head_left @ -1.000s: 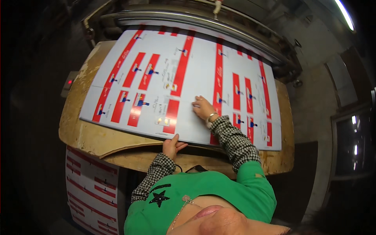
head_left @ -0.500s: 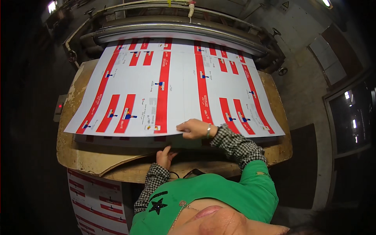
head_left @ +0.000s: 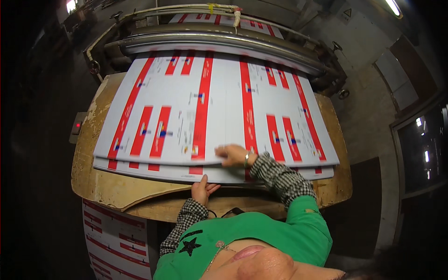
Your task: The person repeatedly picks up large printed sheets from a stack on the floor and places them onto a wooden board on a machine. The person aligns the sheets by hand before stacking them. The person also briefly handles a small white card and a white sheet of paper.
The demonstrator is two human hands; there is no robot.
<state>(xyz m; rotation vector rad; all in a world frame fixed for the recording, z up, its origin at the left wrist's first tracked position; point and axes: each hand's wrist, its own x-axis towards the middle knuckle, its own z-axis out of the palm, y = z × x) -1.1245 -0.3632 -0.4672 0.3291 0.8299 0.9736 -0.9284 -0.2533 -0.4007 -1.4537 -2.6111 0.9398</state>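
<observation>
A wide white printed sheet [head_left: 226, 112] with red bands and small blue figures stretches from the rollers toward me. My right hand [head_left: 233, 155] is at its near edge, fingers curled and slightly blurred, seemingly pinching it. Beneath that sheet, a lower printed sheet [head_left: 214, 173] shows as a strip along the front. My left hand [head_left: 204, 190] touches the lower sheet's front edge, thumb pointing up over it and the other fingers spread to the right. The undersides of both sheets are hidden.
The sheets lie over a worn wooden table [head_left: 86, 154] with a curved front cutout. Behind it stands a machine with a metal roller [head_left: 219, 39] and handwheels. More printed material [head_left: 114, 238] hangs or lies below left. A switch box [head_left: 77, 127] with a red light sits at the left.
The upper sheet's near edge has come slightly lower in view, and the lower sheet now sticks out beneath it. My left hand has moved to the lower sheet's edge. The head view has shifted slightly.
</observation>
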